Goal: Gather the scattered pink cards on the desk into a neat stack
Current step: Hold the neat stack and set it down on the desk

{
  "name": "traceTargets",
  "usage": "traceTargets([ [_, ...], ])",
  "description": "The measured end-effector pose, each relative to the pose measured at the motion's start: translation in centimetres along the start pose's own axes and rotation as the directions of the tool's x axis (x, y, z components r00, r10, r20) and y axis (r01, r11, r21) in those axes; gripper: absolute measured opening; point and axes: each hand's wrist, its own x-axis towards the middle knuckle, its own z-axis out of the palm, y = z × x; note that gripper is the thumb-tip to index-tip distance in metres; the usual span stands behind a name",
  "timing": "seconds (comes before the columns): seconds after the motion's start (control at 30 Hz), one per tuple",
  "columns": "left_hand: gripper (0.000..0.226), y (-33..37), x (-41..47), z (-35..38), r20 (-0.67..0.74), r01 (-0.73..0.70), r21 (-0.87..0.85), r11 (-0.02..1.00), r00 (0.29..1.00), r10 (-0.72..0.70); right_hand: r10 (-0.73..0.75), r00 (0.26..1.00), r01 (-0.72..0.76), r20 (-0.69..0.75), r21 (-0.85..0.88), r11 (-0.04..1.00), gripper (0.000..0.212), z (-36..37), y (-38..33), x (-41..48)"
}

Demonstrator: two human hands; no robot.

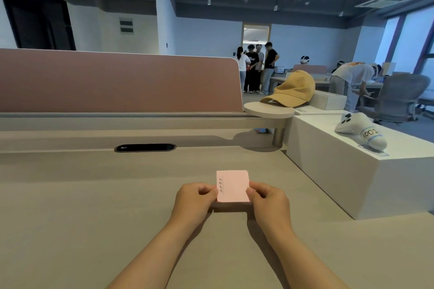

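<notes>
A stack of pink cards (233, 186) is held upright just above the desk (94, 195), slightly right of centre. The top card carries a column of dark handwriting along its left edge. My left hand (195, 199) pinches the stack's left edge and my right hand (267, 199) pinches its right edge. The cards' edges look nearly flush, with a small offset at the top right corner. No loose pink cards show elsewhere on the desk.
A pink divider panel (117, 82) runs along the back of the desk, with a black cable slot (145, 147) below it. A tan cap (293, 89) lies on a round shelf, a white controller (359, 130) on a white cabinet (328, 171). People stand far behind.
</notes>
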Motion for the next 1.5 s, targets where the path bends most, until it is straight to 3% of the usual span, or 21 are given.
traceTargets([
  [0.23, 0.016, 0.3, 5.3, 6.0, 0.035, -0.032, 0.059, 0.998, 0.999, 0.03, 0.085, 0.987, -0.097, -0.136, -0.085, 0.992, 0.021, -2.0, 2.2, 5.4],
  [0.4, 0.018, 0.9, 9.1, 7.9, 0.116, -0.046, 0.08, 0.996, 0.993, 0.036, 0.106, 0.982, -0.124, -0.153, -0.111, 0.986, 0.021, -2.3, 3.4, 9.5],
  [0.67, 0.029, 0.4, 15.4, 10.6, 0.137, -0.121, 0.358, 0.926, 0.988, 0.077, 0.137, 0.973, -0.158, -0.186, -0.102, 0.982, 0.022, -0.7, 4.4, 16.0],
  [1.07, 0.023, 0.6, 20.2, 13.4, 0.141, -0.17, 0.437, 0.883, 0.983, 0.12, 0.174, 0.949, -0.232, -0.262, -0.209, 0.95, 0.025, 0.4, 5.5, 21.5],
  [1.23, 0.021, 0.5, 20.7, 13.7, 0.181, -0.248, 0.569, 0.784, 0.968, 0.176, 0.161, 0.95, -0.241, -0.266, -0.301, 0.923, 0.019, 0.7, 6.1, 22.0],
  [1.4, 0.023, 0.4, 20.2, 13.4, 0.169, -0.247, 0.525, 0.814, 0.968, 0.184, 0.169, 0.942, -0.249, -0.291, -0.265, 0.931, 0.033, 0.9, 6.4, 22.2],
  [1.5, 0.036, 0.8, 19.2, 12.0, 0.011, -0.179, 0.281, 0.943, 0.983, 0.183, 0.18, 0.929, -0.227, -0.323, -0.111, 0.968, 0.041, 1.3, 5.8, 22.2],
])
